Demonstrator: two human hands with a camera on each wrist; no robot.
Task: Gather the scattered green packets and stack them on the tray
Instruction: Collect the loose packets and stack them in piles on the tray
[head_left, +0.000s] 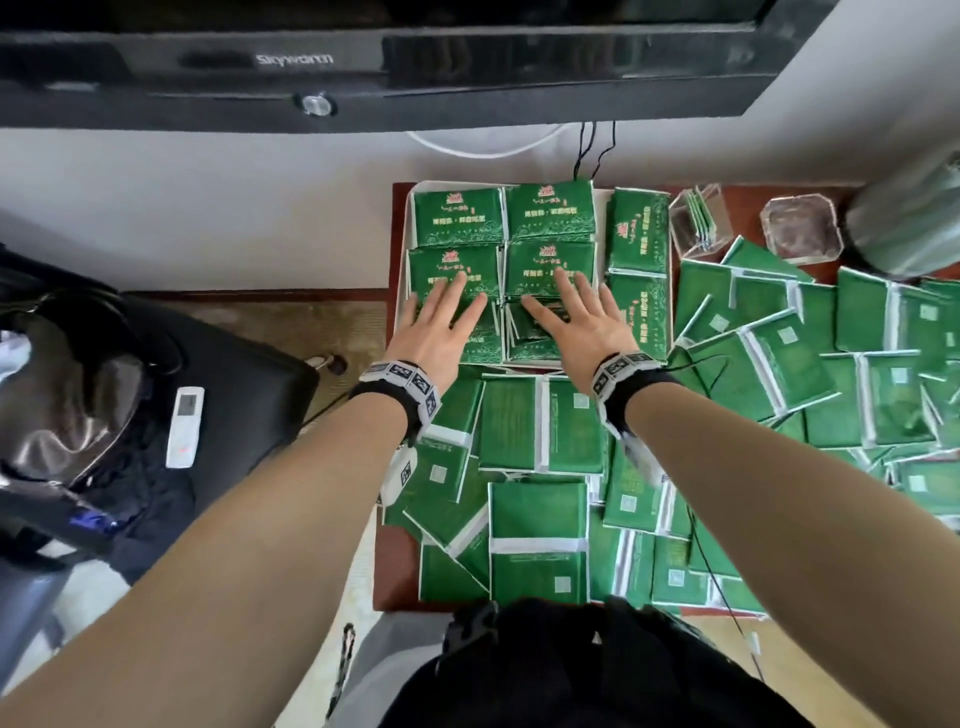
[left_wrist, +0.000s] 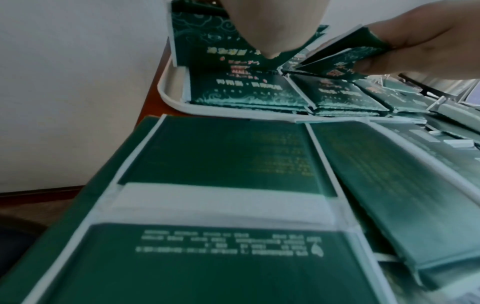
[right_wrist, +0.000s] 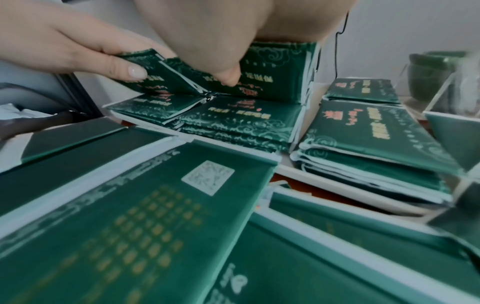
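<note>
Both hands are parked over the white tray (head_left: 402, 291) at the far left corner of the reddish-brown table (head_left: 396, 566). The left hand (head_left: 441, 332) is laid on the near-left stack of green packets (head_left: 457, 270), fingers spread and mostly straight on top, though the wrist views show its thumb tucked under the edge of a lifted packet (right_wrist: 145, 67), so that one is being pinched. The right hand (head_left: 574, 327) is spread the same way over the near-right stack (head_left: 550, 265); from the left wrist view a raised packet (left_wrist: 345, 53) is seen caught between its thumb and fingers too. Two more stacks are sat at the back of the tray, plus a column along its right side (head_left: 638, 234). The rest of the green packets (head_left: 540, 540) are strewn back-side up across the table, many overlapping. A clear acrylic holder (head_left: 701, 221) and a glass ashtray (head_left: 800, 231) are seen past the tray, and a white remote (head_left: 184, 428) is lying on a black bag (head_left: 234, 395) off to the left.
</note>
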